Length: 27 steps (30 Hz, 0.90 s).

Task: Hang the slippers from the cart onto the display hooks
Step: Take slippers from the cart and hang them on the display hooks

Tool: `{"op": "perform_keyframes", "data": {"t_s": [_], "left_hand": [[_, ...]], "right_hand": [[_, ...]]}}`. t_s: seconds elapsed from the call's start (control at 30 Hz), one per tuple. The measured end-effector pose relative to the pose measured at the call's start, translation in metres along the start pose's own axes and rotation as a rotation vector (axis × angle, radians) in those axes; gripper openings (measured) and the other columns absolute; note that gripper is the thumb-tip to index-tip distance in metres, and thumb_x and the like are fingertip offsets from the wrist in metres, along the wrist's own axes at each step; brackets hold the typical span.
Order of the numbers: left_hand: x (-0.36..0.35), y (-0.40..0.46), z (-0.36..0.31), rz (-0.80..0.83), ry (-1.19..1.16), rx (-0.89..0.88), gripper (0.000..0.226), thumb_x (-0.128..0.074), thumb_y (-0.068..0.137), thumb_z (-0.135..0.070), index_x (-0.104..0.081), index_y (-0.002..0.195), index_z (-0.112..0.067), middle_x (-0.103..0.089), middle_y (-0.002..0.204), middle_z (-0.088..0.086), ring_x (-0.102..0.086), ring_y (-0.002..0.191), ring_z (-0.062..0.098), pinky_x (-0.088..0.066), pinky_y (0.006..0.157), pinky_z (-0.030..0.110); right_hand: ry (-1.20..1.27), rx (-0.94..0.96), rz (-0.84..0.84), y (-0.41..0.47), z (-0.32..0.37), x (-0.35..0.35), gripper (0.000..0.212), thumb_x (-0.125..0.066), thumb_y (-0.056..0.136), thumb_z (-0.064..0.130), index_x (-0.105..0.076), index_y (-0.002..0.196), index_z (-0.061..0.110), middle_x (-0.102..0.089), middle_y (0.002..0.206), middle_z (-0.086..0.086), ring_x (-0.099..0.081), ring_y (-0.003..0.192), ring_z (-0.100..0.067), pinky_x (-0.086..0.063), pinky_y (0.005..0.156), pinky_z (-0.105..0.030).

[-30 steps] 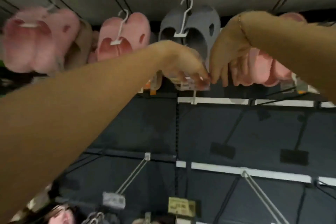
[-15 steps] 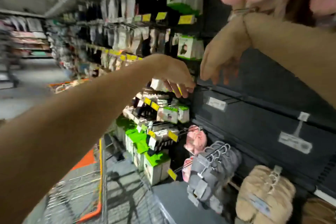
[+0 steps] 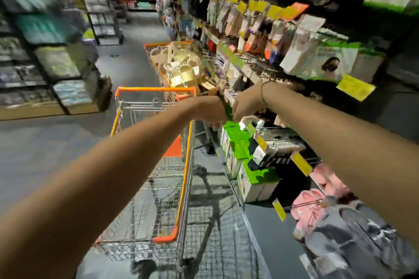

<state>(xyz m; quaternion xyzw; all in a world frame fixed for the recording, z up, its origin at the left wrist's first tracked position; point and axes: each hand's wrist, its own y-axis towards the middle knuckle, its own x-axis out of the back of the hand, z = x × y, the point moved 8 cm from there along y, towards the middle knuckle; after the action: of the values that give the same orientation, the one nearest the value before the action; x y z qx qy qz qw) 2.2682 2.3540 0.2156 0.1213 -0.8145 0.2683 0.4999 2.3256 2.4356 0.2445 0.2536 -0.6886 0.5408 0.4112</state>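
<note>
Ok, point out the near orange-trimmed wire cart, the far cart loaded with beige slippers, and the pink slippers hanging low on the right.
Near orange-trimmed wire cart [image 3: 156,89]: head view, on its orange top rail.
Beige slippers [image 3: 184,73]: head view, on a pair heaped in the far cart.
Pink slippers [image 3: 311,207]: head view, on the hanging pair's upper.

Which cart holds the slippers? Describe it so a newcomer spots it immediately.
Two orange-trimmed wire carts stand in the aisle, left of the shelves. The near cart looks empty. The far cart behind it is piled with pale cream slippers.
</note>
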Motion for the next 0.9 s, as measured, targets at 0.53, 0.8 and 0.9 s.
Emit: {"op": "perform_keyframes", "data": {"t_s": [0.53,0.8,0.9], "left_hand": [[0.039,0.199,0.081,0.015,0.081,0.126,0.014,-0.058,0.097,-0.022,-0.069,0.097,-0.015,-0.070,0.097,0.002,-0.066,0.079,0.017,-0.050,0.063,0.021],[0.049,0.339,0.160,-0.060,-0.003,0.119,0.030,-0.047,0.097,-0.029,-0.069,0.110,-0.013,-0.069,0.110,0.005,-0.065,0.097,0.026,-0.051,0.077,0.033],[0.043,0.394,0.211,-0.096,-0.056,0.175,0.021,-0.047,0.097,-0.030,-0.062,0.097,-0.015,-0.066,0.100,0.007,-0.061,0.088,0.028,-0.048,0.074,0.033]], "right_hand": [[-0.064,0.107,0.012,0.219,-0.051,0.018,0.042,-0.049,0.101,0.038,-0.063,0.121,0.004,-0.060,0.118,-0.010,-0.058,0.112,-0.029,-0.047,0.088,-0.031],[0.026,0.012,-0.050,0.380,-0.077,0.067,0.032,-0.057,0.089,0.028,-0.065,0.112,0.008,-0.066,0.110,-0.014,-0.062,0.092,-0.028,-0.051,0.075,-0.033],[0.077,0.009,-0.038,0.452,-0.074,0.074,0.033,-0.051,0.092,0.028,-0.060,0.117,0.009,-0.062,0.117,-0.010,-0.060,0.099,-0.030,-0.048,0.081,-0.029]]}}
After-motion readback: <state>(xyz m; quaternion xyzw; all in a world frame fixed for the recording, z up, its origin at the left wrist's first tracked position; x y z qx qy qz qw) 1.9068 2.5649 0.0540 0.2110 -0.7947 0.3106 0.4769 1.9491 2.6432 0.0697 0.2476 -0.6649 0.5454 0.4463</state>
